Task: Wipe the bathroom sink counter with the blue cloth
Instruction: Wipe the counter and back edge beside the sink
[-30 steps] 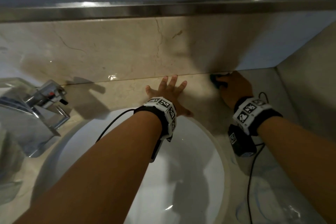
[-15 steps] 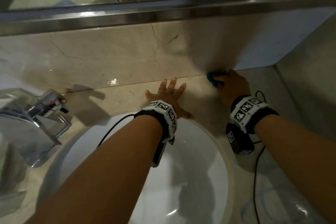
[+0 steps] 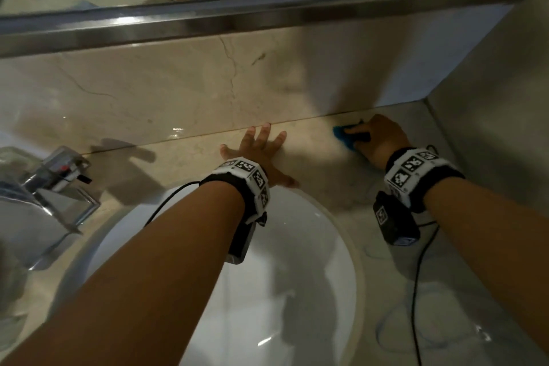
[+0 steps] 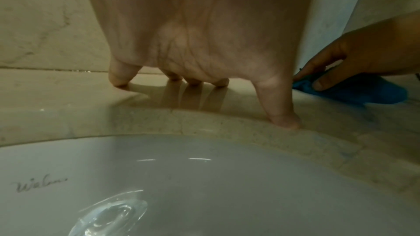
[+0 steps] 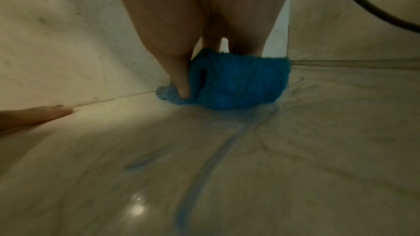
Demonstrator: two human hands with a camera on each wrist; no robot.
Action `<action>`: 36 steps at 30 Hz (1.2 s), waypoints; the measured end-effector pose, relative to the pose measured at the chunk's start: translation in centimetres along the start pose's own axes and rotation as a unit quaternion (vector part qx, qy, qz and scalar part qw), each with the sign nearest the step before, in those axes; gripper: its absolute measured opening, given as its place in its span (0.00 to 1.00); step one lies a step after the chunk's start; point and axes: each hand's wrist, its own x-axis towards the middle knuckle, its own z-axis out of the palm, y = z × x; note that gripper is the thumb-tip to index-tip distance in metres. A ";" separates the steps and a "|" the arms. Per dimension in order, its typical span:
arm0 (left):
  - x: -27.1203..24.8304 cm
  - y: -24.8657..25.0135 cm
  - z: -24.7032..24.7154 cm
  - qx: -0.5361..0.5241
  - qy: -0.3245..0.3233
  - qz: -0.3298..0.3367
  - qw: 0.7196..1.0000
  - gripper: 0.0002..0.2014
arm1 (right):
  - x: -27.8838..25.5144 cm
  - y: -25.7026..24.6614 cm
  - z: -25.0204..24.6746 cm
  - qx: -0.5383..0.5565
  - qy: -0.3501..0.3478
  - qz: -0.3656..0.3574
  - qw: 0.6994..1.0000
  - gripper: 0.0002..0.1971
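Far out beyond my left fingers, at the left edge, stands the square chrome tap (image 3: 56,175). The round white ceramic basin (image 3: 297,246) lies under my left forearm, which reaches straight forward over it.

My left hand (image 3: 257,151) is spread flat, fingers (image 4: 120,78) straight and splayed, holding nothing. The fingertips press down on the beige marble table (image 3: 315,157) just past the basin's rim, the thumb planted on the rim's edge, the longest fingertips almost at the seam where the table meets the beige marble back wall (image 3: 178,92).

To the right of those fingers, a bare stretch of table apart, is the crumpled blue terry cloth (image 3: 344,137). It lies on the table close to the back wall, near the right corner. My right hand (image 3: 383,140) comes in from the right, wrist low, and bears down on top of the cloth. Its fingers (image 5: 181,85) are curled over and into the cloth, the thumb dug into its left fold, so the cloth sits bunched under the palm with only its left end showing past my fingertips.

Nearer me than my right fingers, faint blue streaks (image 5: 204,168) mark the wet table.
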 end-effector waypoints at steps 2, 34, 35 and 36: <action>0.1 0.0 -0.1 -0.003 0.000 -0.001 1.000 0.56 | -0.6 -0.3 0.7 -0.019 0.012 -0.006 1.000 0.20; 0.2 4.8 1.3 0.004 0.005 0.007 1.000 0.62 | -2.6 -0.3 1.5 -0.024 -0.003 -0.177 0.984 0.19; 0.2 4.7 1.4 0.002 0.008 0.008 1.000 0.61 | -1.4 -0.1 0.9 -0.052 -0.005 -0.130 0.990 0.20; 0.1 4.7 1.5 0.001 0.011 0.010 1.000 0.61 | -0.4 0.1 0.3 -0.062 0.002 -0.089 0.994 0.20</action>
